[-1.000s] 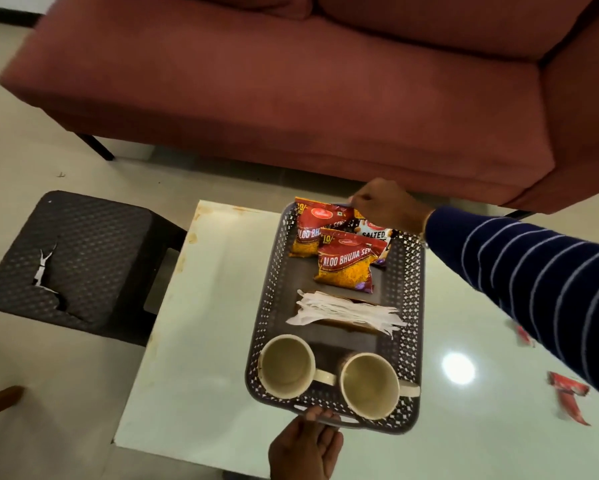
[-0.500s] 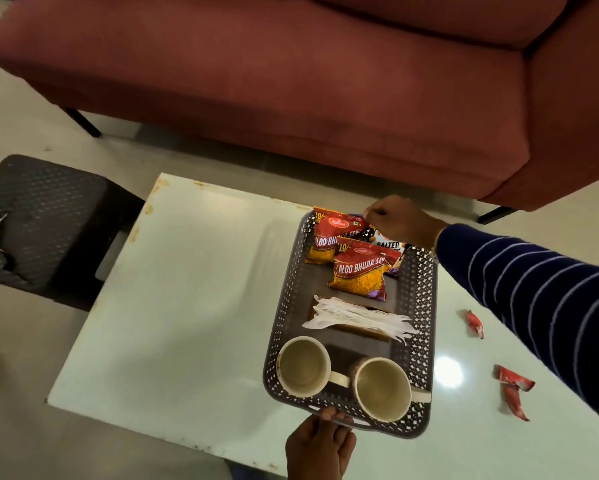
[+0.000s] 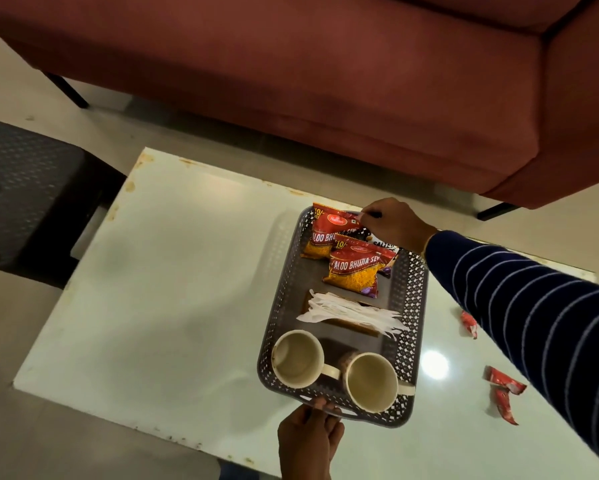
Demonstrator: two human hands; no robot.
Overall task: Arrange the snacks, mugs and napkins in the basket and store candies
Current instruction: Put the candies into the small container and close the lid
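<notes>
A home living room — red sofa [image 3: 325, 81]; low table [image 3: 169, 289].

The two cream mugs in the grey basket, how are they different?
The left cream mug sits by the perforated grey plastic basket's left wall; the right cream mug sits nearer the front right corner. The left mug's handle points inward toward the right mug; the right mug's handle points out over the basket's right rim. Both stand upright, look empty, and match in colour and shape.
</notes>
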